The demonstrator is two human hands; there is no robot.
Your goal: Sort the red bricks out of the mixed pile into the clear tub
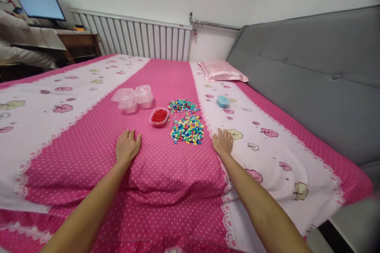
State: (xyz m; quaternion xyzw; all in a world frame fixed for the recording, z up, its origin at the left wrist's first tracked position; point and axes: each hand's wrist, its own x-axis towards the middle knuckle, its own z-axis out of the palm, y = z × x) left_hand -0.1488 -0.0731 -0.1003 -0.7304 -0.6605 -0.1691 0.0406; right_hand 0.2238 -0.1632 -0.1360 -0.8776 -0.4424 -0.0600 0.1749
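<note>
My left hand (127, 146) lies flat on the pink dotted bedspread (166, 162), holding nothing. To the right, my right hand (223, 141) rests palm down where the pink meets a white printed band, also with nothing in it. Between and beyond the hands are two heaps of small coloured pieces, a nearer heap (187, 129) and a farther heap (182, 105). Just left of them stands a clear tub of red pieces (159, 116). A lidded tub of light blue pieces (223, 101) sits beyond my right hand.
Stacked clear plastic tubs (127, 100) stand at the left, beside another stack (144, 95). A pink pillow (222, 71) lies near the grey headboard (311, 55). A radiator (133, 35) runs along the wall. At far left, a person in white (18, 47) sits by a monitor (38, 2).
</note>
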